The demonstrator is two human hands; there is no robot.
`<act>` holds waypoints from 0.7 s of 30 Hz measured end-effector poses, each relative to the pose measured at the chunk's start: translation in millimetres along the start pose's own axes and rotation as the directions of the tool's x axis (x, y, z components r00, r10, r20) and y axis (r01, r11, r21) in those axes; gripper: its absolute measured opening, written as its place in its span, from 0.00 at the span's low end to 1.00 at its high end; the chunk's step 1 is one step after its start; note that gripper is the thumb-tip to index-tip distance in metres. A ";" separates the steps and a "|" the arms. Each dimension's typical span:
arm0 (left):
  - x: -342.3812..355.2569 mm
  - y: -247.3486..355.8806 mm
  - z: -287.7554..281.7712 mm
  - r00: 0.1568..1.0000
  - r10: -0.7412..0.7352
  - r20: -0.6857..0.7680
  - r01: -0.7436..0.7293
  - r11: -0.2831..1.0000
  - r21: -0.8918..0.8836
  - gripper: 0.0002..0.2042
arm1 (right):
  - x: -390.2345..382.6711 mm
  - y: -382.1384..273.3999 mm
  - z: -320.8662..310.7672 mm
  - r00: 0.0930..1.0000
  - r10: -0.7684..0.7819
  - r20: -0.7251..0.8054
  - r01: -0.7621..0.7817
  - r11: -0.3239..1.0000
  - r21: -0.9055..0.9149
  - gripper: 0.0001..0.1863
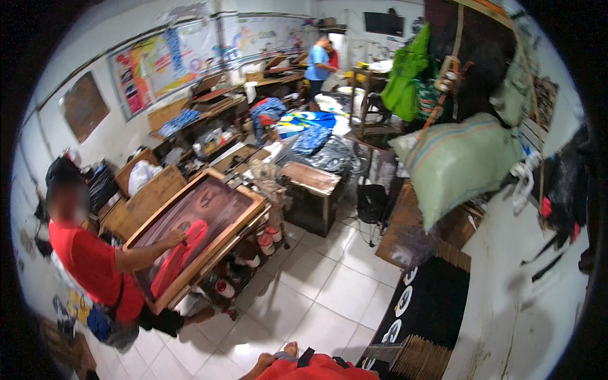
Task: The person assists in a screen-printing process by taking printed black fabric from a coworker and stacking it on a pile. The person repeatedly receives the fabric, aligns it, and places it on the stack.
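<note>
At the lower edge, below my red shirt front, a bit of bare skin shows that looks like my left arm or hand. Its fingers cannot be made out, nor whether they hold anything. My right hand is out of view. Nearest on my right lie black cloth panels with round white prints, on brown boards whose edges show. To the left, a co-worker in a red shirt reaches a hand over a wood-framed printing screen smeared with red ink.
Ink tubs stand under the screen. A dark cabinet rises beyond the tiled floor. A bulging pale green sack rests on the right. Farther back, one person bends near colourful cloth, and another in blue stands.
</note>
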State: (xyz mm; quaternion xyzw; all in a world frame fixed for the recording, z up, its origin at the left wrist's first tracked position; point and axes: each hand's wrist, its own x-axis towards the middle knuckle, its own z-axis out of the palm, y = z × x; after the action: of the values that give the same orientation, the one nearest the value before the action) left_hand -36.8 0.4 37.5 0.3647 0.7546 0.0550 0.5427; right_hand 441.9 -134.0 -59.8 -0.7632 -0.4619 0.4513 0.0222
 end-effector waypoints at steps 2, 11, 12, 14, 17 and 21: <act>11.5 5.0 2.4 0.998 0.064 -0.017 -0.062 0.992 0.106 0.16 | 5.8 -17.5 -18.9 1.000 0.008 0.024 -0.008 0.999 0.033 0.08; 15.0 -21.1 -1.3 0.972 0.155 -0.178 -0.222 0.858 -0.464 0.14 | 63.5 -94.9 -88.9 0.984 -0.084 0.159 0.063 0.989 0.136 0.06; 6.4 -31.1 4.6 0.980 0.060 -0.192 -0.136 0.902 -0.409 0.14 | 68.5 -100.0 -94.3 0.982 -0.087 0.165 0.058 0.983 0.174 0.06; -9.0 -53.2 18.0 0.969 -0.105 -0.223 0.038 0.957 -0.287 0.13 | 75.6 -109.8 -105.6 0.983 -0.076 0.166 0.028 0.960 0.277 0.06; -30.5 -102.4 48.2 0.976 -0.081 -0.201 0.091 0.995 0.037 0.23 | 76.7 -126.7 -119.1 0.989 -0.020 0.143 -0.054 0.869 0.492 0.05; -67.7 -177.5 95.9 0.962 -0.249 -0.110 0.135 0.787 -0.602 0.19 | 64.1 -142.0 -126.9 0.992 0.039 0.121 -0.106 0.781 0.615 0.03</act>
State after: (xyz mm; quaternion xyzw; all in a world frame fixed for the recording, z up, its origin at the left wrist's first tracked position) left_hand -31.6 -200.1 -33.6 0.0931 0.7799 0.2637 0.5599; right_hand 445.4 42.4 36.5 -0.7065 -0.2590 0.6169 0.2307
